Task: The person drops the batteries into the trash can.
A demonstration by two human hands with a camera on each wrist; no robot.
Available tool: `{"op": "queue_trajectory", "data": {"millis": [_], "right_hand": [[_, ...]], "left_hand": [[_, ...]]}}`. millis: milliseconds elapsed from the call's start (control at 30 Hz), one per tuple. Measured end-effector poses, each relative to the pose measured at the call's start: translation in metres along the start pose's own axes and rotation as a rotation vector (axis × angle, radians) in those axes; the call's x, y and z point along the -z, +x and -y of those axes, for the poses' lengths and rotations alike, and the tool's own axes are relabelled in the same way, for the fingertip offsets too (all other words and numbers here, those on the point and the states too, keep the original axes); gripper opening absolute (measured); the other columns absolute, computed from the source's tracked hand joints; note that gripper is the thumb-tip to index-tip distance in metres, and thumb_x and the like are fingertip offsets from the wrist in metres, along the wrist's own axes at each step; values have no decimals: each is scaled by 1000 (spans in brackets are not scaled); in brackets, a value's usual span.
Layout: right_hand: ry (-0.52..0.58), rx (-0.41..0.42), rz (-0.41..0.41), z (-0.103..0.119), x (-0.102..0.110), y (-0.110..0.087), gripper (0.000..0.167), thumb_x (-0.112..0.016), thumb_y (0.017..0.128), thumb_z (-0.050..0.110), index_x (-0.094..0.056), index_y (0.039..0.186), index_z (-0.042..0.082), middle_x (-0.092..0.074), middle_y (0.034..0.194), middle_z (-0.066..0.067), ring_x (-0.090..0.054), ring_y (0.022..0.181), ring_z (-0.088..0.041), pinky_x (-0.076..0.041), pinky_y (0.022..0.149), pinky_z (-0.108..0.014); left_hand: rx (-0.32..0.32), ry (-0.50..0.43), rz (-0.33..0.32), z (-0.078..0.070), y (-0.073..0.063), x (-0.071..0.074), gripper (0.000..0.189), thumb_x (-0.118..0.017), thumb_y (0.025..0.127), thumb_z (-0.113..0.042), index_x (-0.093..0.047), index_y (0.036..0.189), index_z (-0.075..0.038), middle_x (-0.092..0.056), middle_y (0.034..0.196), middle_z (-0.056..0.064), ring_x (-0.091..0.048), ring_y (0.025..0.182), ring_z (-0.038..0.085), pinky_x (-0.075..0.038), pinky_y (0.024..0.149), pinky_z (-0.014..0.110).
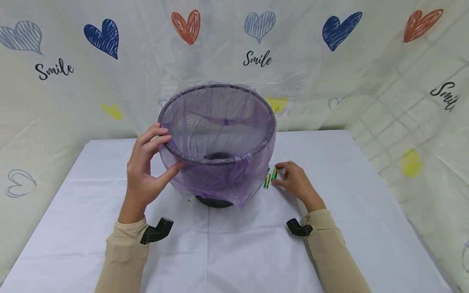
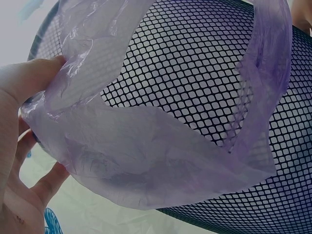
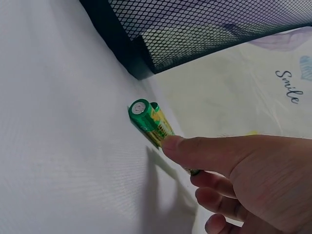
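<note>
A dark mesh wastebasket (image 1: 218,156) stands lined with a thin purple plastic bag (image 1: 253,173), which is folded over its rim. My left hand (image 1: 144,171) grips the rim at the left side, thumb in front and fingers behind, with the bag caught under them. To the right of the basket, my right hand (image 1: 296,183) pinches a green and yellow battery (image 1: 275,173) between thumb and forefinger, low over the table. Beside it lies another battery (image 1: 267,181), and a sliver of green shows just behind that one. In the right wrist view the thumb covers part of the batteries (image 3: 146,117).
White cloth covers the table (image 1: 249,252). Behind it hangs a pale curtain (image 1: 220,61) printed with hearts and lettering. A black wrist mount sits on each sleeve, the left mount (image 1: 157,232) and the right mount (image 1: 298,228).
</note>
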State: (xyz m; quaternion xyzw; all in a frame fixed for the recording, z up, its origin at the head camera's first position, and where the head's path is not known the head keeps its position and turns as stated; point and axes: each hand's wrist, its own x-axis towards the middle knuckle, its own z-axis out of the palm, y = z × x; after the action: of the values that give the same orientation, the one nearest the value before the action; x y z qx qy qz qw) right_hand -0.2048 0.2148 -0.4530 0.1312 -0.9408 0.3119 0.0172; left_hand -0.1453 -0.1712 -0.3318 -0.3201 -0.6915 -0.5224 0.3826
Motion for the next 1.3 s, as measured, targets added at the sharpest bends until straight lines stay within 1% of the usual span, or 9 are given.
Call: {"op": "queue_trajectory", "data": {"millis": [233, 367, 500, 667, 867, 1067, 1200, 1300], "right_hand": [[14, 22, -17, 5, 6, -2, 51, -81, 76, 14, -62, 122, -1, -63, 117, -17, -58, 87, -26, -46, 72, -32], [8, 12, -14, 9, 10, -3, 52, -80, 78, 16, -61, 123, 0, -62, 120, -16, -57, 89, -26, -46, 72, -32], [17, 21, -33, 12, 13, -4, 51, -81, 78, 18, -61, 123, 3, -63, 120, -14, -57, 89, -25, -47, 72, -33], [35, 58, -64, 17, 15, -5, 50, -81, 78, 19, -61, 122, 5, -63, 119, -12, -58, 89, -24, -47, 71, -33], [42, 91, -95, 25, 20, -7, 51, -81, 78, 18, -60, 123, 6, -62, 119, -11, -57, 88, -23, -47, 70, -33], [44, 156, -137, 29, 24, -9, 51, -82, 77, 16, -61, 121, 6, -63, 116, -10, -56, 85, -19, -45, 67, -28], [50, 178, -154, 33, 27, -10, 50, -82, 76, 16, -62, 120, 8, -64, 114, -8, -55, 84, -16, -43, 65, -25], [65, 183, -170, 37, 31, -11, 48, -83, 74, 14, -63, 118, 9, -65, 112, -7, -54, 82, -15, -43, 65, -26]], "left_hand": [[-11, -3, -5, 3, -1, 1, 57, -78, 81, -28, -57, 111, 17, -54, 124, 27, -41, 135, 40, -49, 104, 26], [-16, 1, -5, 3, -1, 2, 57, -79, 81, -26, -57, 111, 17, -54, 124, 28, -42, 135, 41, -50, 103, 25], [-8, 3, -3, 4, -2, 2, 58, -79, 81, -28, -57, 111, 17, -54, 124, 28, -42, 136, 40, -49, 104, 26], [4, 7, -4, 3, -2, 1, 59, -77, 82, -31, -58, 111, 16, -55, 124, 25, -42, 136, 39, -49, 104, 25], [2, 3, -5, -1, -1, 0, 59, -77, 82, -31, -57, 110, 17, -54, 124, 26, -42, 136, 38, -49, 104, 25], [3, 8, -2, 2, -3, 1, 60, -77, 82, -32, -57, 111, 17, -54, 124, 25, -42, 136, 38, -49, 104, 25], [1, 16, -1, 3, -3, 1, 61, -77, 82, -33, -57, 111, 17, -54, 124, 26, -42, 136, 38, -49, 104, 25], [-1, 18, -2, 3, -3, 1, 61, -77, 82, -33, -57, 111, 17, -54, 124, 27, -42, 136, 38, -49, 104, 25]]}}
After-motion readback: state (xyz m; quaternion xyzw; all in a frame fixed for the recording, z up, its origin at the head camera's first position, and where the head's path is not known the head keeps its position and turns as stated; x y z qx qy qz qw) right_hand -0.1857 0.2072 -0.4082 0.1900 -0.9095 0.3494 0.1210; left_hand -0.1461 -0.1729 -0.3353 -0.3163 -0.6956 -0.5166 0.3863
